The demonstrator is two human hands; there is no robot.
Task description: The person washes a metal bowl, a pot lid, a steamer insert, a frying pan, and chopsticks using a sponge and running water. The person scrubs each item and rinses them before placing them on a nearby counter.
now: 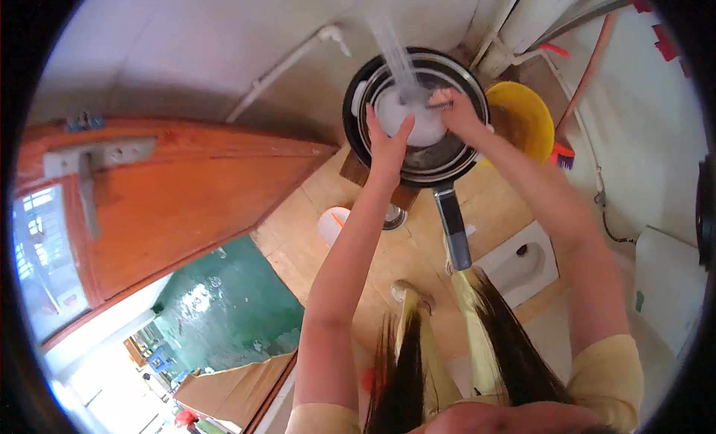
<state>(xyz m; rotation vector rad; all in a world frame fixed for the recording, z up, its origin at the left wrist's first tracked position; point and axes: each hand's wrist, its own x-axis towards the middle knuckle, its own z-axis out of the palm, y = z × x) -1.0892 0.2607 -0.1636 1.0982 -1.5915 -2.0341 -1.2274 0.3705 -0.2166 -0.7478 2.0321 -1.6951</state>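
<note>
Has the fingers of the right hand [462, 117] bunched together, clamped on a small streaked scrubber [440, 100], to judge by its ridged look; too small to name for certain. Best to press lightly there and work in short arcs, wrist loose.

Has the thumb and forefinger of the left hand [386, 152] spread apart at the left side of a shallow white bowl [425, 126]. Cannot tell about the hidden fingers, gripping beneath or merely resting. For steadiness, better to brace the wet rim firmly from that side, opposite the scrubbing.

Holds the bowl under a stream of water [399, 57], inside a round metal basin [435, 158] nested in a black frying pan [350, 128]. Worth tilting the bowl slightly for run-off, and turning it little by little under the flow to reach all round the rim. Mind the frying pan's long handle [453, 229], pointing back toward the legs: easy to knock, probably. Watch for splashes over the yellow bucket [542, 128], just beside the pan on the right, and onto the tiled floor [298, 232].
</note>
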